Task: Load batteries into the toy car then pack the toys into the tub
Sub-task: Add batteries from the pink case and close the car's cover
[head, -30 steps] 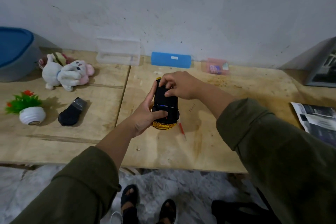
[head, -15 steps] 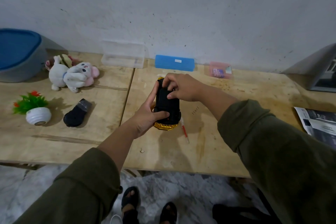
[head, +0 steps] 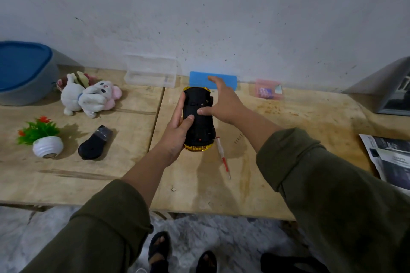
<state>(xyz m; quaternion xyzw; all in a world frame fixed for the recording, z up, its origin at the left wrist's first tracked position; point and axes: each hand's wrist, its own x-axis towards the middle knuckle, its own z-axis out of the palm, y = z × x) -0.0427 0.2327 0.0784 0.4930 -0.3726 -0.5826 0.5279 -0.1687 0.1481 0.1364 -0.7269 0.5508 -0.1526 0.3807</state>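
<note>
The toy car (head: 199, 124) is upside down, its black underside up and gold body edge showing at the near end. My left hand (head: 177, 133) grips it along its left side, thumb on the underside. My right hand (head: 223, 104) is spread open beside it, thumb pressing on the underside, fingers stretched toward the wall. The grey tub (head: 24, 73) with a blue lid stands at the far left. A white and pink plush rabbit (head: 88, 97) lies near it. A black remote (head: 95, 145) rests on the table.
A red-handled screwdriver (head: 223, 157) lies just right of the car. A clear plastic box (head: 150, 71), a blue case (head: 199, 78) and a pink packet (head: 267, 91) line the wall. A small potted plant (head: 44, 139) stands left; newspaper (head: 390, 159) lies at the right edge.
My right hand has opened from a curled grip over the car's far end; its fingers now spread out, only the thumb on the underside. The car stays in my left hand.
</note>
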